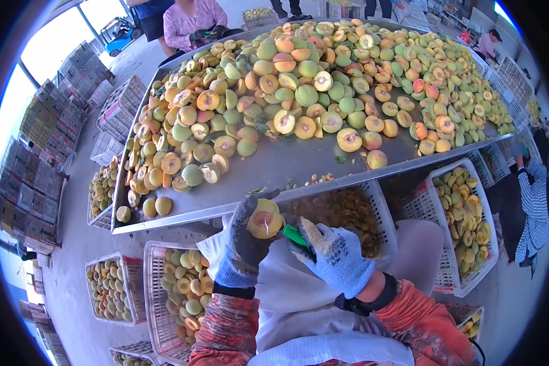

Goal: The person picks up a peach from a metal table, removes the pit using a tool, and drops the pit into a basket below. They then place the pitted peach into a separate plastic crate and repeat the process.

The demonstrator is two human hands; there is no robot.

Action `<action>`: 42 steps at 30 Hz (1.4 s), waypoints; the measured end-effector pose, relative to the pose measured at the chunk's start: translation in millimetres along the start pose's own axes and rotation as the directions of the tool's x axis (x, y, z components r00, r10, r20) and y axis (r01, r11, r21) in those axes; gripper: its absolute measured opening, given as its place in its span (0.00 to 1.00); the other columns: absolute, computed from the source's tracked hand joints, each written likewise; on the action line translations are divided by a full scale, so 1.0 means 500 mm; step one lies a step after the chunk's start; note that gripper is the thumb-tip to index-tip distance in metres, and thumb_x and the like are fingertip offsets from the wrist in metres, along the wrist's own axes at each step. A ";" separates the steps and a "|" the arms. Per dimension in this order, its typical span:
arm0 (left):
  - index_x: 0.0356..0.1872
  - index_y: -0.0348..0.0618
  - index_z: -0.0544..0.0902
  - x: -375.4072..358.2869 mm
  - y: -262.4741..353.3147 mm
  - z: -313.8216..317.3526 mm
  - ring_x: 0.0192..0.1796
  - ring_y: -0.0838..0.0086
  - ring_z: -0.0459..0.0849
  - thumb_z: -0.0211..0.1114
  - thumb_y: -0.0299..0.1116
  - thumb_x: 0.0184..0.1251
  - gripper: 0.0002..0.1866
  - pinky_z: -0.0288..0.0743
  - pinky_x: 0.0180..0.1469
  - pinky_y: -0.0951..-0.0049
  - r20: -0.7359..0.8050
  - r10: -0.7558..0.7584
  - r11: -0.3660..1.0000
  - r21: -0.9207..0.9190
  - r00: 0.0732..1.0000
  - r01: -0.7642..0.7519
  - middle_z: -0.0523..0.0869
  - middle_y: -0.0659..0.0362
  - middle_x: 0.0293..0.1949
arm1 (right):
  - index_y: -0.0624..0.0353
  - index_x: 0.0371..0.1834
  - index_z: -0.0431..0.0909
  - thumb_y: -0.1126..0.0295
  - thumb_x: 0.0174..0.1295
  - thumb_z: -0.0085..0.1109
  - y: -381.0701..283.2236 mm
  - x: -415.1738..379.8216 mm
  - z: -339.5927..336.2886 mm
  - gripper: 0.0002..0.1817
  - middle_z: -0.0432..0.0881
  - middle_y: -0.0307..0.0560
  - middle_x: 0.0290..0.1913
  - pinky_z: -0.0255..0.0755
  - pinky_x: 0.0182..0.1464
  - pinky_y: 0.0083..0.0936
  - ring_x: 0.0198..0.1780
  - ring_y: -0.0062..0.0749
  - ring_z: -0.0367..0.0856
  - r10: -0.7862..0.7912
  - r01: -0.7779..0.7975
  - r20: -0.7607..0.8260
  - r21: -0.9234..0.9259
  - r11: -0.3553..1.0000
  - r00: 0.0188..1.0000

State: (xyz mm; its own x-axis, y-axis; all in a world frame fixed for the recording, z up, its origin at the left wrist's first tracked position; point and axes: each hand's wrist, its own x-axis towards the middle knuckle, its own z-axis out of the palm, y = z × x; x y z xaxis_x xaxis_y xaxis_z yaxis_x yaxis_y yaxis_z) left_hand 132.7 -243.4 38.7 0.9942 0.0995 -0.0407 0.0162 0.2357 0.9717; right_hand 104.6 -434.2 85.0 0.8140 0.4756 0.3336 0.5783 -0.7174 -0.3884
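Observation:
Held in my gloved left hand is a halved fruit, its cut face showing a pale hollow. My gloved right hand is closed around a green-handled tool, whose end is close to the right side of the fruit; its working tip is hard to make out. Both hands are over my lap, just below the near rim of a metal table. Whole and halved green and orange fruits are heaped on that table.
Beneath the table edge is a crate of brownish pieces. Fruit crates stand at the left and right. A person in a pink top sits across the table; another in checked sleeves is at the far right.

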 end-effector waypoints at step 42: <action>0.41 0.33 0.82 -0.082 0.064 0.167 0.31 0.74 0.83 0.57 0.31 0.67 0.11 0.77 0.33 0.78 0.018 -0.063 0.994 -0.087 0.998 0.065 0.84 0.55 0.34 | 0.65 0.49 0.66 0.63 0.51 0.65 0.020 -0.093 -0.040 0.26 0.77 0.54 0.24 0.71 0.25 0.30 0.18 0.36 0.76 0.068 -0.132 0.162 0.421 0.897 0.984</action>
State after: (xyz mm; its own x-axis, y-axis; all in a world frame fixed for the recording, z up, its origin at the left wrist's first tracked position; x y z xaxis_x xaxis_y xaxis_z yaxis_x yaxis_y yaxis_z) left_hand 101.4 -320.4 91.1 0.9930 0.0666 -0.0977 0.0711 0.3244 0.9433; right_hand 71.3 -473.8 82.8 0.8496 0.5017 0.1624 0.4347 -0.4918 -0.7545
